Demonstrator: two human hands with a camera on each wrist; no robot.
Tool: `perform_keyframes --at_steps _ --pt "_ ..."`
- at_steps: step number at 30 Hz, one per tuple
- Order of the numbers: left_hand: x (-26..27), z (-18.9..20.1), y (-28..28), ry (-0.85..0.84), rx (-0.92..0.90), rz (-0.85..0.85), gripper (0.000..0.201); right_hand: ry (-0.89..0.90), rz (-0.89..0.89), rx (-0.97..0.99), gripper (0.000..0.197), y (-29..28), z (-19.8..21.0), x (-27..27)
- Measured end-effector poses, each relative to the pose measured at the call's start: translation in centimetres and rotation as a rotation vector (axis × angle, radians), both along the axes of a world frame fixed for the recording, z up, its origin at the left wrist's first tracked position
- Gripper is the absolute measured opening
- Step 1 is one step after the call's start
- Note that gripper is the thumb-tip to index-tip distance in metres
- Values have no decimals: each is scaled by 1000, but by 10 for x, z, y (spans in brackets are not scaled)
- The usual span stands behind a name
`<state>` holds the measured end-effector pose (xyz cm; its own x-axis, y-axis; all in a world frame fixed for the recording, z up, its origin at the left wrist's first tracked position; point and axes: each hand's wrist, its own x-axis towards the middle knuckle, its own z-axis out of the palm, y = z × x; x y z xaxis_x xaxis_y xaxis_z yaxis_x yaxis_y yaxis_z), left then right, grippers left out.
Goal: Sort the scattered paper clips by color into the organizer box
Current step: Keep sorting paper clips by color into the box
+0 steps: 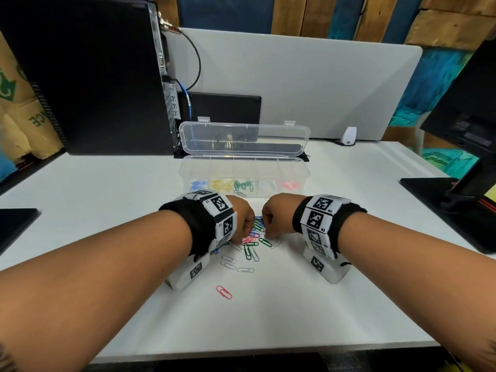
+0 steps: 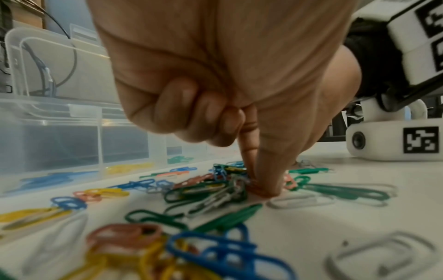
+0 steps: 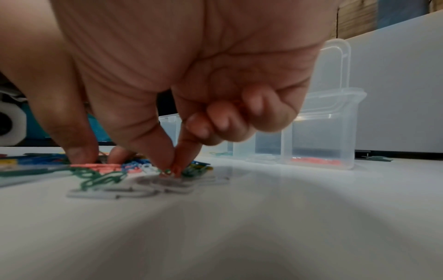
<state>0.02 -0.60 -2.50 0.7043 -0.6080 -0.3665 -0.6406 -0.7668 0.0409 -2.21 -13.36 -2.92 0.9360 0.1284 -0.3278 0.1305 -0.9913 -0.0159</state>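
Observation:
A pile of paper clips [image 1: 253, 238] in blue, green, pink, yellow and white lies on the white table between my hands. My left hand [image 1: 243, 224] has thumb and index tip pinched together down in the pile [image 2: 262, 189], apparently on a pink clip, with the other fingers curled. Thumb and index of my right hand [image 1: 271, 224] pinch the end of a green clip [image 3: 167, 171]. Just behind the pile stands the clear organizer box [image 1: 300, 178] with its lid up. Its compartments hold blue, yellow, green, white and pink clips, from left to right.
One pink clip [image 1: 224, 292] lies alone nearer to me, with white clips [image 1: 236, 265] above it. A black computer tower [image 1: 80, 76] stands at the back left, and a monitor base [image 1: 456, 205] at the right. A grey divider panel [image 1: 322, 89] closes the back.

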Motion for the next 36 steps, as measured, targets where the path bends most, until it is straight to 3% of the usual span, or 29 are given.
perform_keyframes --at_steps 5,12,26,31,36 --pt "0 -1 -4 -46 -10 34 6 -4 -6 27 11 -3 0 -1" --pt "1 -7 -13 -39 32 42 21 -5 -9 33 9 -3 3 -2" --pt "-6 -7 -16 6 137 41 20 4 -16 68 11 -5 3 -8" --pt "-9 -4 -12 11 99 29 37 -2 -25 64 20 -8 3 -9" --pt "-6 -5 -4 44 38 38 14 -5 -21 73 13 -7 6 -12"
